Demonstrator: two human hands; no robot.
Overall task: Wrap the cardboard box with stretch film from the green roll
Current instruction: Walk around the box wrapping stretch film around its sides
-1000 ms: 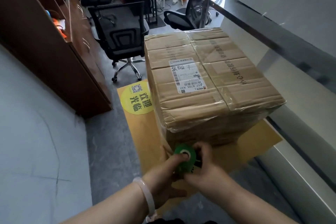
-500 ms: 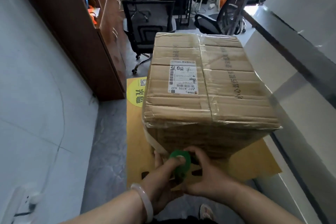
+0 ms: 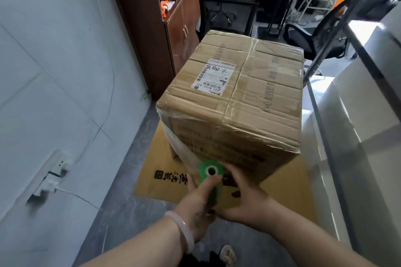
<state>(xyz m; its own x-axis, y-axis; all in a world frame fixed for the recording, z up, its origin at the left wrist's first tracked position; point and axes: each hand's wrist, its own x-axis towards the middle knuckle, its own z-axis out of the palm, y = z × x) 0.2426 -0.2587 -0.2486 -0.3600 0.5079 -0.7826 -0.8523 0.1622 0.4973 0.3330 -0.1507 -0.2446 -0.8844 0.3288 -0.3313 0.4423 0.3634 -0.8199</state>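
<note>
Fingers of both my hands close around the green roll [image 3: 211, 174], which stands on end right at the near lower corner of the cardboard box [image 3: 234, 110]. My left hand [image 3: 198, 204] comes up from below with its thumb pressed against the white core at the roll's top end, a pale bangle [image 3: 183, 228] sitting on that wrist. My right hand [image 3: 245, 199] cups the roll's right side, fingers spread against the lower front face of the box, so the grip of each hand is shut on the roll rather than spread wide. A band of clear stretch film [image 3: 184, 149] runs from the roll up and leftward across the box's near left edge, lying tight on the cardboard. The box has a white shipping label [image 3: 213, 77] on its top, with clear tape crossing the flaps. It stands on a flattened sheet of yellow-brown cardboard [image 3: 286, 188] with dark printed characters, spread on the grey floor [image 3: 121, 208]. To my left is a pale wall carrying a wall socket [image 3: 57, 167]. A brown wooden cabinet [image 3: 152, 34] stands beyond the box on the left, and black office chairs [image 3: 226, 17] fill the space behind it.
</note>
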